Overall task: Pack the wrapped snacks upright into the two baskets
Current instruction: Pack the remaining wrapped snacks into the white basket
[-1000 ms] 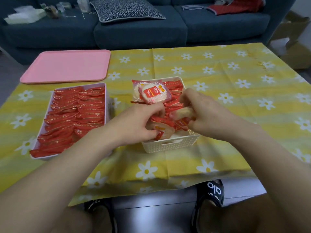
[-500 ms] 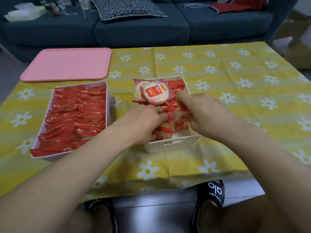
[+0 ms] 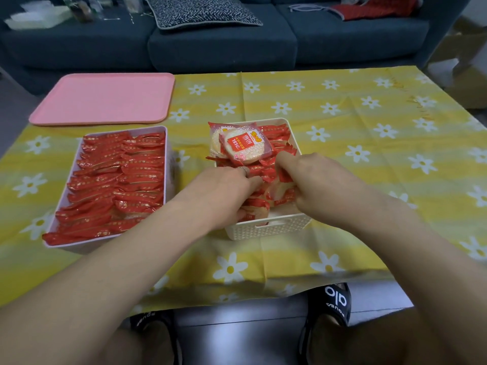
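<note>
A cream woven basket (image 3: 266,229) stands mid-table, holding several red-wrapped snacks on edge. Two round rice-cracker packs (image 3: 242,147) lie flat on top at its far left. My left hand (image 3: 224,191) reaches into the basket's near left side, fingers closed around snacks (image 3: 257,209) there. My right hand (image 3: 311,177) presses in from the right, thumb and fingers pinching the red wrappers (image 3: 283,177). A pale pink basket (image 3: 166,164) on the left is packed with upright rows of red snacks (image 3: 116,177).
A pink tray (image 3: 105,97) lies at the table's far left. The yellow daisy tablecloth (image 3: 369,143) covers the table. A dark blue sofa (image 3: 224,46) with a patterned cushion runs behind. My feet in black slippers sit under the near edge.
Both hands have pushed lower into the cream basket, pressing the held snacks down among the others. The camera has tilted slightly.
</note>
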Available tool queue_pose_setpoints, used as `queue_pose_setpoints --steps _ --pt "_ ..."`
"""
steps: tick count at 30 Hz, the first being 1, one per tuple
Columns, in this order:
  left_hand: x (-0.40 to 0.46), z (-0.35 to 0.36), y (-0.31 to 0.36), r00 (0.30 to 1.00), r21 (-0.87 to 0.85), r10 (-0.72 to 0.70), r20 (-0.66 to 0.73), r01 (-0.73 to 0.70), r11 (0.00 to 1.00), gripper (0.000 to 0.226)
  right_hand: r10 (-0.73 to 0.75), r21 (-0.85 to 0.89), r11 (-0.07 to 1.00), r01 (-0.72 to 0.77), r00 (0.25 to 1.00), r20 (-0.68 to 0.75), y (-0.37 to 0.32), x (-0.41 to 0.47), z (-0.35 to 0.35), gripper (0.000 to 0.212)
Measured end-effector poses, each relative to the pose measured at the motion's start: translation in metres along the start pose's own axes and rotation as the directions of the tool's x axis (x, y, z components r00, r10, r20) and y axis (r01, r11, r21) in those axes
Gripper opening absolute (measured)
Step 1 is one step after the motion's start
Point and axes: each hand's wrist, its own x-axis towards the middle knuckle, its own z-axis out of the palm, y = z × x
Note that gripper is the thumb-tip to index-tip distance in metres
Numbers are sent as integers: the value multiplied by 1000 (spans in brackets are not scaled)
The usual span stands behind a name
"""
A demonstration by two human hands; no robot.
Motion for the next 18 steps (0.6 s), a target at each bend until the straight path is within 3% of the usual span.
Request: queue_pose_setpoints --steps 3,6,7,9,11,13,16,18 --pt "1 0 3 1000 11 -27 -9 27 1000 41 -26 0 1000 26 999 23 0 8 17 11" --pt "4 2 3 997 -9 -80 -18 80 997 43 -58 -116 992 52 997 -50 1 18 31 56" --pt "5 2 4 995 -16 -95 -17 95 995 45 -49 -160 986 33 994 -97 1 19 34 61" --pt "5 2 7 993 -18 -116 -19 116 993 47 -15 -220 975 -21 987 -160 2 18 33 57" --pt "5 2 10 991 -11 -128 -31 127 992 49 40 -227 970 -84 981 -191 3 15 27 35" --pt "5 1 11 990 6 -135 -49 136 991 48 108 -128 983 -134 975 -193 5 11 23 15" --pt "5 -1 12 987 92 -131 -93 140 986 41 198 183 967 -179 976 -94 -1 -1 19 11" --pt "5 -1 13 985 117 -147 -93 157 981 39 194 256 948 -191 981 16 -5 -6 25 5"
